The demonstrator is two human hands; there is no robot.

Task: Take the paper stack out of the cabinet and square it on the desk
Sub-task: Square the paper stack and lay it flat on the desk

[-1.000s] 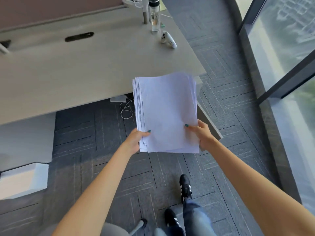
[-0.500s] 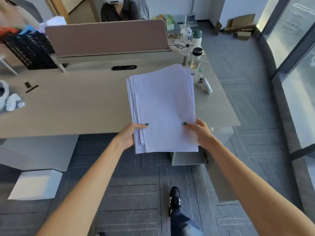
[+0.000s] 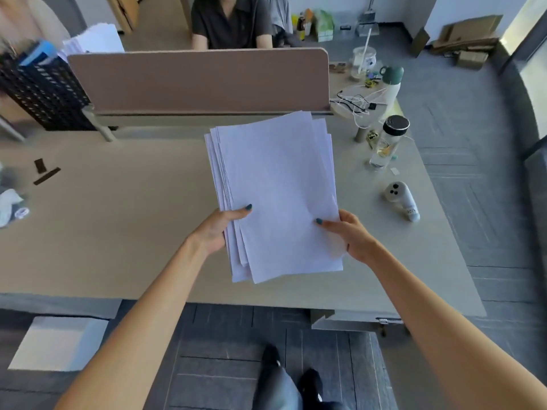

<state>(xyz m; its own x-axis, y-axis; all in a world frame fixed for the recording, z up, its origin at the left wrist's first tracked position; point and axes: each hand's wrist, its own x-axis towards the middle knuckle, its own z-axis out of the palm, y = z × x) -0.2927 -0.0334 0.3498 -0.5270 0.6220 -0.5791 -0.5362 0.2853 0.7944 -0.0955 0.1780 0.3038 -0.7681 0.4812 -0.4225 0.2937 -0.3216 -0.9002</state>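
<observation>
A stack of white paper (image 3: 275,187) with fanned, uneven edges hangs above the middle of the light wooden desk (image 3: 118,220). My left hand (image 3: 220,229) grips its lower left edge, thumb on top. My right hand (image 3: 350,236) grips the lower right edge, thumb on the top sheet. Both hands hold the sheets flat and slightly tilted, with the near end over the desk's front part. The cabinet is out of view.
On the desk's right stand a clear bottle with a black lid (image 3: 387,142), a white controller (image 3: 402,199) and tangled cables (image 3: 358,103). A brown divider panel (image 3: 198,79) runs along the back, with a seated person (image 3: 232,22) beyond. Small dark items (image 3: 44,173) lie left.
The paper stack has travelled forward from over the floor to above the desk, held in both hands. My view has risen and I have stepped closer to the desk.
</observation>
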